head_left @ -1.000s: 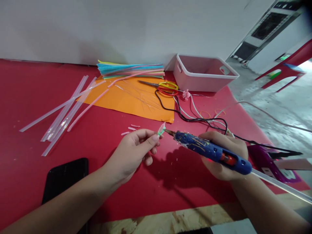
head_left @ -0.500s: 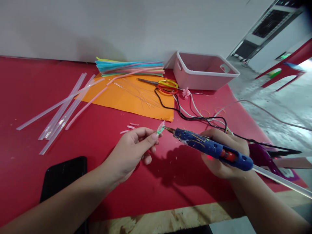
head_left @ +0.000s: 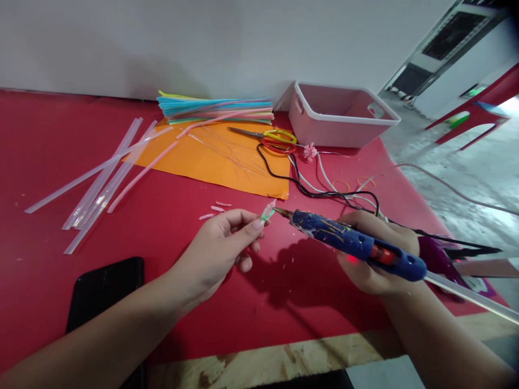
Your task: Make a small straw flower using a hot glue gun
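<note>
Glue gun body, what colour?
Blue; the glue gun's body shows best in the head view.

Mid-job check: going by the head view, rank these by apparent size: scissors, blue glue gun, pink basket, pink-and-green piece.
Largest to smallest:
1. pink basket
2. blue glue gun, though it sits nearer the camera, so its true rank against the basket is unsure
3. scissors
4. pink-and-green piece

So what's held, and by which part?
Left grip: small pink-and-green piece, by its green end. Right grip: blue glue gun, by its handle, mostly hidden.
</note>
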The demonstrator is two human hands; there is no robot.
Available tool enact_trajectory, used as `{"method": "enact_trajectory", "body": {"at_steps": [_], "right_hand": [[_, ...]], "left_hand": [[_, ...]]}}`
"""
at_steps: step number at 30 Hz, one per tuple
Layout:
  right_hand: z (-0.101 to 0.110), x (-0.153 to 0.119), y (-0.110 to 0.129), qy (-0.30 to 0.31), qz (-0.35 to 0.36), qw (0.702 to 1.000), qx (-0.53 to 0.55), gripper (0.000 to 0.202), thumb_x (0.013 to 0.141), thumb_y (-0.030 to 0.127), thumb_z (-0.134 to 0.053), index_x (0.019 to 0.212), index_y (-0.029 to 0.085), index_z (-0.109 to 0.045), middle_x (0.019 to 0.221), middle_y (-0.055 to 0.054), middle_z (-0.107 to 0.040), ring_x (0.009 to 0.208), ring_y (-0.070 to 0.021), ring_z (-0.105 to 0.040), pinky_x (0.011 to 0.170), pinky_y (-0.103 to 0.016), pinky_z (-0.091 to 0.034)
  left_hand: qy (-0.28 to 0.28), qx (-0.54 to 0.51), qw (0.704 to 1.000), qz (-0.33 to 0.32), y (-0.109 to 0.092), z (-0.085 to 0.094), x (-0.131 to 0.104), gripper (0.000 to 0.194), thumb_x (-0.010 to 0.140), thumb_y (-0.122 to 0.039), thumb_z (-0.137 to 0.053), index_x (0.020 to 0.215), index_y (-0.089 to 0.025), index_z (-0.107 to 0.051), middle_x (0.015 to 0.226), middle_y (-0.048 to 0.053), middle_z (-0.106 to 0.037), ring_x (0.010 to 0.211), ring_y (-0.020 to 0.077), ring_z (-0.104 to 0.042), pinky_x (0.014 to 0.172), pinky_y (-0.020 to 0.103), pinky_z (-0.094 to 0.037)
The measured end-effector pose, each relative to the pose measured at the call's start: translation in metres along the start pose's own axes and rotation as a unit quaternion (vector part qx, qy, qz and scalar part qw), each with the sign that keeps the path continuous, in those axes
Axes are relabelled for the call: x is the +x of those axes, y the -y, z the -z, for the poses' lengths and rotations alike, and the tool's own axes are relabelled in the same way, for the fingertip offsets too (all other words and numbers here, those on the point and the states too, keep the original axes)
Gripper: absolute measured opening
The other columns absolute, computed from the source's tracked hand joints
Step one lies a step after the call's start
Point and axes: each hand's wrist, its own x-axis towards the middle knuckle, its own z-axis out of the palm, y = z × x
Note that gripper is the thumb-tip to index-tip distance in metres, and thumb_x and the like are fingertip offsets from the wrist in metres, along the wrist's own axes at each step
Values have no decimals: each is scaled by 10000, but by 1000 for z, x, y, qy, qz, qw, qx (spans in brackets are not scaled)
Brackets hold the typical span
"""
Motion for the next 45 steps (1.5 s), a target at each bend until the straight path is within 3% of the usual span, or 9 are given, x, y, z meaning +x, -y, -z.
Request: {"method": "enact_trajectory", "body": {"at_steps": [3, 11, 17, 24, 31, 45], "right_hand": [[0, 0, 0, -4, -19, 1000, -3, 26, 779, 258, -534, 785, 233, -538, 511, 48, -564, 378, -111, -512, 382, -226, -396], [0, 0, -2, 17, 20, 1000, 14, 56, 758, 254, -517, 808, 234, -533, 507, 40, -554, 366, -113, -490, 389, -232, -408], [1, 1, -1, 2, 9, 1000, 21, 139, 756, 222, -536, 891, 251, -557, 597, 9, -645, 416, -142, -594, 414, -259, -470], [-2, -5, -7, 21, 25, 999, 26, 215, 719, 202, -554, 930, 242, -569, 636, 5, -649, 449, -149, -591, 445, -265, -496], [-2, -3, -4, -6, 8, 999, 31, 167, 740, 241, -554, 903, 234, -585, 631, 10, -652, 445, -125, -596, 425, -236, -461], [1, -6, -4, -2, 11, 1000, 23, 201, 741, 237, -555, 937, 234, -599, 640, 10, -649, 459, -124, -599, 443, -239, -465]], "left_hand": [[2, -8, 1000, 6, 0, 0, 0, 136, 833, -242, -737, 789, -159, -638, 605, -32, -573, 482, 57, -474, 379, 120, -389], [4, -8, 1000, 1, -1, 0, -1, 122, 843, -226, -722, 798, -156, -634, 615, -31, -574, 508, 63, -495, 388, 119, -412], [-6, 4, 1000, 10, -1, -1, 1, 134, 820, -232, -741, 780, -161, -634, 647, -33, -574, 490, 56, -479, 372, 125, -397], [-6, -2, 1000, 12, -4, -1, -1, 135, 812, -231, -743, 774, -161, -635, 616, -31, -570, 488, 64, -494, 372, 129, -388], [-6, -12, 1000, 20, -2, -1, 0, 133, 818, -232, -746, 769, -160, -646, 649, -28, -574, 477, 62, -489, 348, 134, -387], [14, -33, 999, 26, -3, -3, -2, 164, 825, -216, -744, 702, -143, -664, 627, -14, -593, 488, 71, -521, 344, 133, -432]]}}
